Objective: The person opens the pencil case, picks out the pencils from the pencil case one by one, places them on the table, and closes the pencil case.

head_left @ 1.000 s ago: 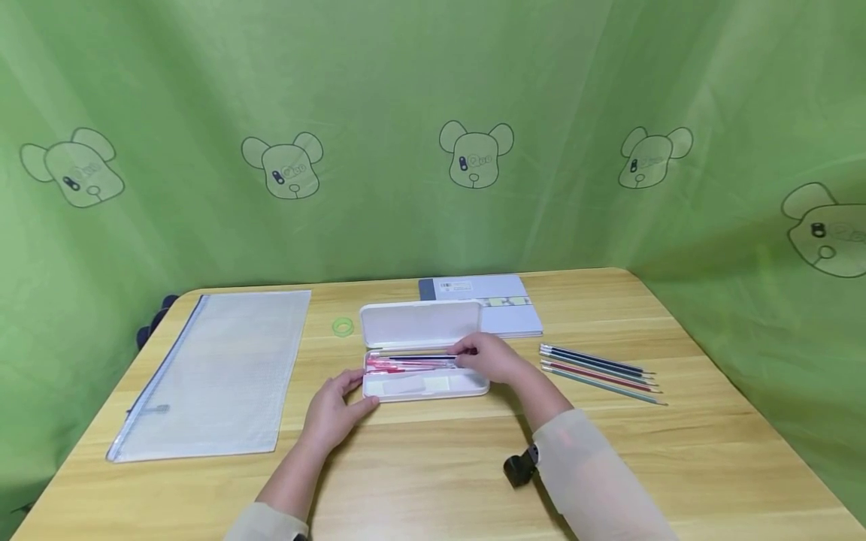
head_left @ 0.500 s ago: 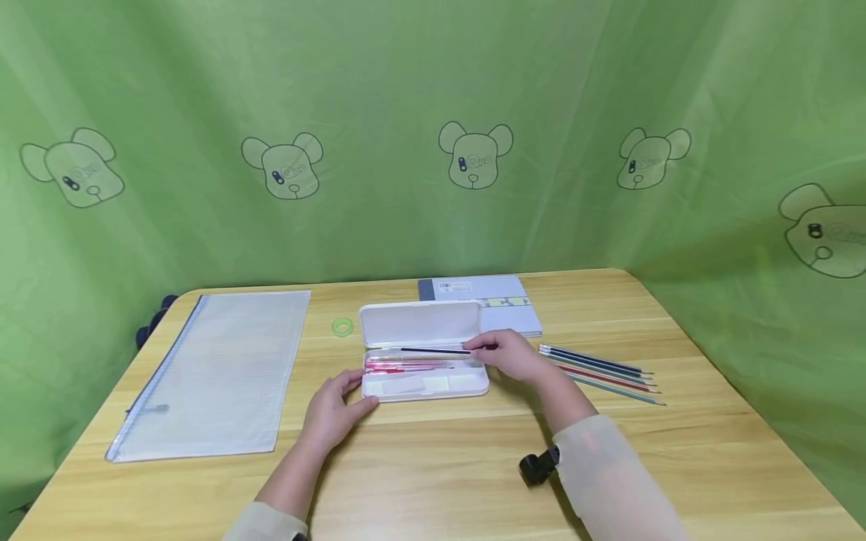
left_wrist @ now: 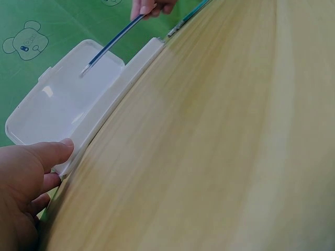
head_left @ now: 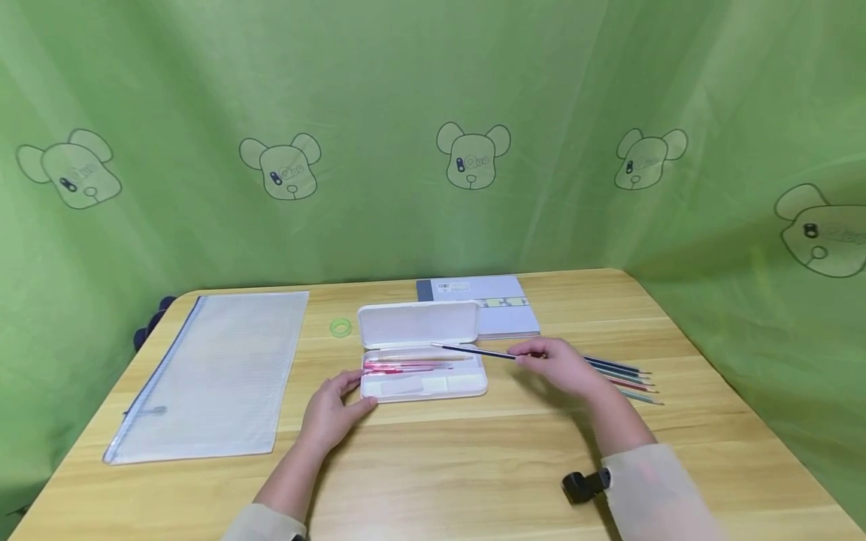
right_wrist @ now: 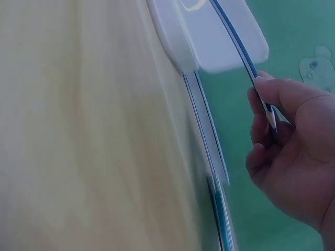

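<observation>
A dark blue striped pencil (head_left: 473, 351) is pinched between the thumb and fingers of my right hand (head_left: 558, 366), right of the white pencil case (head_left: 467, 385). Its pale end points left over the case; in the right wrist view the sharpened tip of the pencil (right_wrist: 271, 118) sits inside the hand. The case lies with its lid (head_left: 419, 324) raised. Red and pink pens (head_left: 402, 367) and a tan pencil-like stick lie in it. My left hand (head_left: 331, 412) grips the case's left end, thumb at the front corner; the left wrist view shows this hand (left_wrist: 26, 183) too.
Several loose pencils (head_left: 632, 381) lie right of the case, partly behind the right hand. A notebook (head_left: 501, 319) lies behind the case. A green tape roll (head_left: 340, 327) and a translucent zip pouch (head_left: 210, 376) are on the left of the wooden table (head_left: 433, 466).
My right hand has lifted the dark blue pencil out of the pencil case and carried it to the right. The left hand has stayed on the case's left end.
</observation>
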`<state>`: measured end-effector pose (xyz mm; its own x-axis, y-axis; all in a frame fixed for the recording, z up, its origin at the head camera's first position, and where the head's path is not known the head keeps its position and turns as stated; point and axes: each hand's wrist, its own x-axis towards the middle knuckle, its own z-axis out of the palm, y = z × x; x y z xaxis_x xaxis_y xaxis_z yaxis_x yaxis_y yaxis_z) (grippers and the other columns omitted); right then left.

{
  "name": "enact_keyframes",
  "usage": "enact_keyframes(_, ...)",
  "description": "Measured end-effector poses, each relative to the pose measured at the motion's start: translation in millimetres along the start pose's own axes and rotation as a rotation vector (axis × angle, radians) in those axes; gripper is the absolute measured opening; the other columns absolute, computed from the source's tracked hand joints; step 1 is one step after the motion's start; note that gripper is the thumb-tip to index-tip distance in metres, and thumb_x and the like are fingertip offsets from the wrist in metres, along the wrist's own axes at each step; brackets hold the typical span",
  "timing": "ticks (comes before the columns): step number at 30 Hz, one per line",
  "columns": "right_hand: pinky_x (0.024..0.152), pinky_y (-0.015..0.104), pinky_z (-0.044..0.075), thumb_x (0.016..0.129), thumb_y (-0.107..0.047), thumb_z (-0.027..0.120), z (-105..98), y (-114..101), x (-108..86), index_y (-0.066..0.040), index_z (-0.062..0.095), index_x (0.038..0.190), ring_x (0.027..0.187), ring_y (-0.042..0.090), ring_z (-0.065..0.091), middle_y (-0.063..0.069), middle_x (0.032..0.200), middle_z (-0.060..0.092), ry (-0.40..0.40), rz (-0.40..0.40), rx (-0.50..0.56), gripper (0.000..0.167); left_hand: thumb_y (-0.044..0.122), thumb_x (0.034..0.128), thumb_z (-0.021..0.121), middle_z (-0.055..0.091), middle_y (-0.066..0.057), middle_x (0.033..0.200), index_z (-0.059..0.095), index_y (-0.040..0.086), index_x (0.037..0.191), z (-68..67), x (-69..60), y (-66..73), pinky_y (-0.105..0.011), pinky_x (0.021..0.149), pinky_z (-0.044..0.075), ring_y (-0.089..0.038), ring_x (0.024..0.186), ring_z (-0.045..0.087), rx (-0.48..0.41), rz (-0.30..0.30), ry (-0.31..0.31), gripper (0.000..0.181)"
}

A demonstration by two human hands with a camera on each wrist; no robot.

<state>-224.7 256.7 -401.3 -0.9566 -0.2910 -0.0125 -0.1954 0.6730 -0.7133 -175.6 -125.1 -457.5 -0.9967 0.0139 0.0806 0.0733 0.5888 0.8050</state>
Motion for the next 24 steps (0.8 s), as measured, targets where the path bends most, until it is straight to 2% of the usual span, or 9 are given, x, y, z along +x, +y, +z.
enact_keyframes(5, 0.089, 0.033, 0.050, 0.097, -0.024, 0.060, -14.6, 14.7, -21.0, -0.006, 0.068, 0.122, 0.112, 0.027, 0.059, 0.018, 0.128, 0.064, 0.039, 0.020, -0.026, 0.031, 0.025, 0.0839, 0.076, 0.067, -0.012, 0.127, 0.061, 0.005, 0.129, 0.2, -0.2, 0.6, -0.055, 0.116, 0.032, -0.039, 0.132, 0.050, -0.001, 0.001, 0.002, 0.051)
enact_keyframes(7, 0.083, 0.031, 0.049, 0.097, -0.026, 0.060, -20.8, 20.8, -28.9, -0.006, 0.068, 0.121, 0.107, 0.025, 0.058, 0.018, 0.127, 0.064, 0.057, 0.035, -0.029, 0.032, 0.025, 0.0840, 0.076, 0.067, -0.012, 0.127, 0.061, 0.005, 0.129, 0.3, -0.2, 0.7, -0.055, 0.116, 0.032, -0.039, 0.132, 0.050, -0.003, 0.000, 0.002, 0.051)
enact_keyframes(10, 0.071, 0.026, 0.046, 0.097, -0.028, 0.061, -29.7, 29.8, -40.8, -0.007, 0.068, 0.122, 0.091, 0.017, 0.054, 0.017, 0.119, 0.066, 0.077, 0.073, -0.028, 0.034, 0.024, 0.0840, 0.076, 0.067, -0.013, 0.127, 0.061, 0.005, 0.128, 0.4, -0.3, 0.7, -0.055, 0.115, 0.033, -0.039, 0.131, 0.051, -0.006, -0.001, 0.001, 0.051)
enact_keyframes(13, 0.067, 0.024, 0.044, 0.097, -0.028, 0.061, -37.6, 38.6, -52.2, -0.006, 0.068, 0.122, 0.083, 0.013, 0.049, 0.017, 0.115, 0.066, 0.100, 0.097, -0.039, 0.034, 0.024, 0.0840, 0.076, 0.067, -0.013, 0.127, 0.061, 0.005, 0.128, 0.6, -0.2, 0.5, -0.055, 0.116, 0.033, -0.039, 0.131, 0.051, -0.008, -0.002, 0.000, 0.051)
enact_keyframes(19, 0.074, 0.021, 0.046, 0.097, -0.029, 0.061, -49.6, 56.2, -71.0, -0.006, 0.068, 0.122, 0.091, 0.006, 0.052, 0.019, 0.120, 0.066, 0.134, 0.112, -0.109, 0.034, 0.024, 0.0844, 0.076, 0.067, -0.012, 0.127, 0.061, 0.005, 0.129, 0.1, -1.0, 1.1, -0.055, 0.116, 0.033, -0.039, 0.132, 0.050, -0.004, -0.002, 0.000, 0.051)
enact_keyframes(24, 0.077, 0.020, 0.045, 0.098, -0.031, 0.060, -56.1, 65.4, -84.9, -0.007, 0.068, 0.122, 0.101, 0.011, 0.055, 0.022, 0.125, 0.065, 0.141, 0.141, -0.148, 0.035, 0.024, 0.0843, 0.076, 0.067, -0.012, 0.127, 0.061, 0.005, 0.129, 0.1, -1.4, 1.8, -0.055, 0.115, 0.034, -0.039, 0.131, 0.051, 0.001, 0.001, 0.001, 0.051)
